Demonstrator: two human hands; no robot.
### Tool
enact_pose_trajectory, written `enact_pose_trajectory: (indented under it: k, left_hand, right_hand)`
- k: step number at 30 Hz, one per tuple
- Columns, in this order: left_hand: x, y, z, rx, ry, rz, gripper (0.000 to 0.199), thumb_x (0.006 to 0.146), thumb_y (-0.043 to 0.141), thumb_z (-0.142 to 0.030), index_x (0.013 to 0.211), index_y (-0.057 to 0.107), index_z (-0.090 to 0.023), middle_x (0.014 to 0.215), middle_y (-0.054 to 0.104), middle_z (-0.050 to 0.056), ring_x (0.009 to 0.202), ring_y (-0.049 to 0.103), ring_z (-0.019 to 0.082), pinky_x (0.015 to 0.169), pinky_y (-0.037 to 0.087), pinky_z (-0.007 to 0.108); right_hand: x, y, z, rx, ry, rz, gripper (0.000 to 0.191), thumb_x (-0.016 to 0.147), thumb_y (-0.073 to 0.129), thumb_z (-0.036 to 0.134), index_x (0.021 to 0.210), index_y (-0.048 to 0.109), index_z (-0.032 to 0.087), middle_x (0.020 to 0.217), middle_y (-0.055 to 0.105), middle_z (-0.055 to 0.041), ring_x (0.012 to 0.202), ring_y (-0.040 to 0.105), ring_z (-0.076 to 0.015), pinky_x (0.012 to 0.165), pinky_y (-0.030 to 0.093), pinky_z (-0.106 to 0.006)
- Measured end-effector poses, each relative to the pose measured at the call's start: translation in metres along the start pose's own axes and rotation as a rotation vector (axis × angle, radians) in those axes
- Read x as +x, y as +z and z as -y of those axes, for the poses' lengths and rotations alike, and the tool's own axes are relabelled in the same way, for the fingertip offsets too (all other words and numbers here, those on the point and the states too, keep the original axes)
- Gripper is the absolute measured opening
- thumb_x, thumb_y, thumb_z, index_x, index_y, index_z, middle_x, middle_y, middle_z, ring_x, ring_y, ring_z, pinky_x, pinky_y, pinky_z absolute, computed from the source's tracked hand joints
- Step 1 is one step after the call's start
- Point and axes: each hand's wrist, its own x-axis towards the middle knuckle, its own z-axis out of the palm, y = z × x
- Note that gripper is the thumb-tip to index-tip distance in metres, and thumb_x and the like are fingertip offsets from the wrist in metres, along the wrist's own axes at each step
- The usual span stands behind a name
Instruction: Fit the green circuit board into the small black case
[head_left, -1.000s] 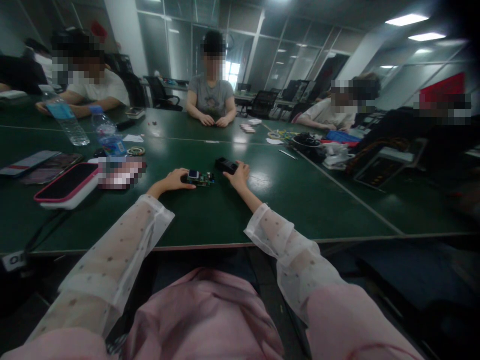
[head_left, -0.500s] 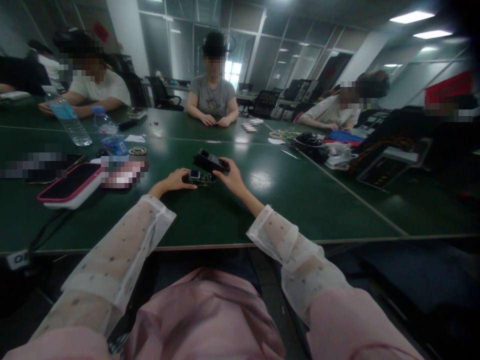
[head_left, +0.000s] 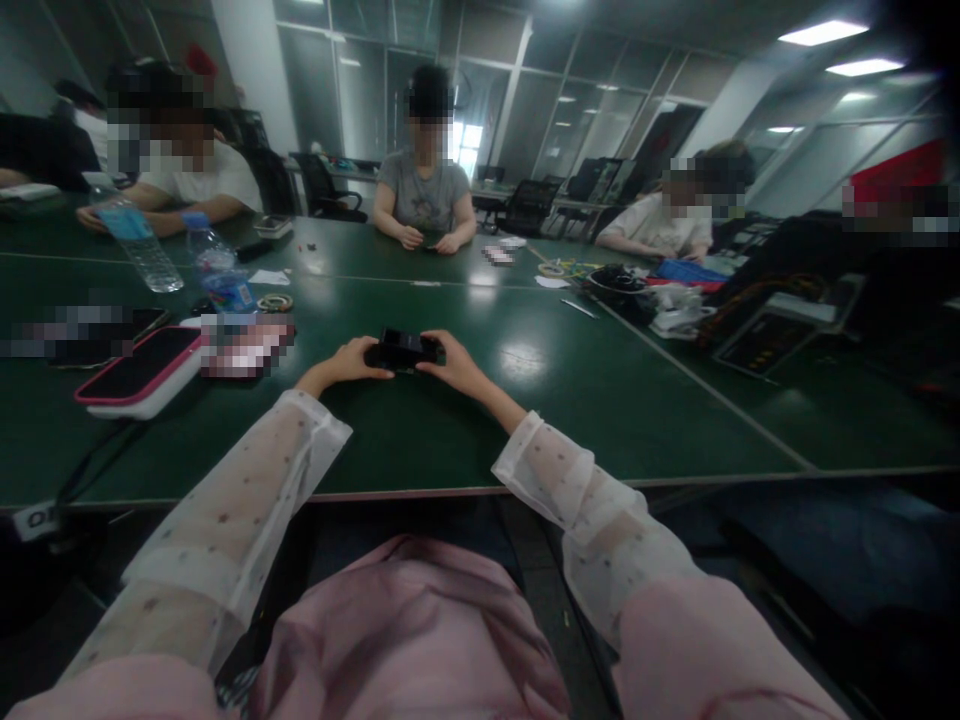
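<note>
A black plastic housing [head_left: 405, 347] lies between my hands, low over the green table [head_left: 420, 440]. It covers most of a small circuit board, of which only a thin edge below the housing can be made out. My left hand [head_left: 350, 361] grips the board and housing at their left end, thumb on the near side. At the right end, my right hand [head_left: 450, 365] has its fingers and thumb closed on the black housing. How well the two parts fit together cannot be seen.
Left of my hands lie a pink-edged phone [head_left: 146, 370] on a white case, a dark phone [head_left: 105, 338] and two bottles [head_left: 217, 265]. A tape roll [head_left: 275, 302] is beyond. Cables and bags [head_left: 660, 290] lie far right. Several people sit around the table.
My right hand has lowered the tilted black housing onto the circuit board, hiding its small screen. My left hand has stayed in place.
</note>
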Motion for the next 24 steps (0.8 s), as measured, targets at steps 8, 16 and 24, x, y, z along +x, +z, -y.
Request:
enact_pose_trajectory:
  k: [8, 16, 24]
  left_hand:
    - [-0.011, -0.010, -0.019, -0.008, -0.046, 0.044, 0.087, 0.063, 0.070, -0.071, 0.132, 0.050, -0.022, 0.138, 0.052, 0.013, 0.128, 0.047, 0.038, 0.105, 0.039, 0.050]
    - [-0.012, -0.010, -0.020, -0.014, -0.043, 0.048, 0.085, 0.064, 0.069, -0.070, 0.131, 0.052, -0.020, 0.137, 0.053, 0.014, 0.128, 0.047, 0.037, 0.106, 0.038, 0.048]
    - [-0.008, -0.008, -0.015, 0.012, -0.024, 0.041, 0.084, 0.065, 0.070, -0.068, 0.130, 0.053, -0.017, 0.135, 0.054, 0.015, 0.127, 0.048, 0.036, 0.105, 0.039, 0.047]
  right_hand:
    - [-0.002, 0.006, -0.007, -0.034, -0.037, 0.084, 0.057, 0.077, 0.073, 0.033, 0.128, 0.049, 0.021, 0.125, 0.058, -0.0116, 0.118, 0.057, -0.0279, 0.103, 0.044, -0.049]
    - [-0.002, 0.007, -0.007, -0.029, -0.024, 0.081, 0.058, 0.076, 0.074, 0.032, 0.127, 0.049, 0.022, 0.126, 0.058, -0.0110, 0.118, 0.056, -0.0282, 0.103, 0.044, -0.049]
    - [-0.002, 0.007, -0.006, -0.047, -0.007, 0.101, 0.059, 0.076, 0.074, 0.029, 0.128, 0.046, 0.022, 0.128, 0.057, -0.0115, 0.121, 0.054, -0.0280, 0.104, 0.042, -0.049]
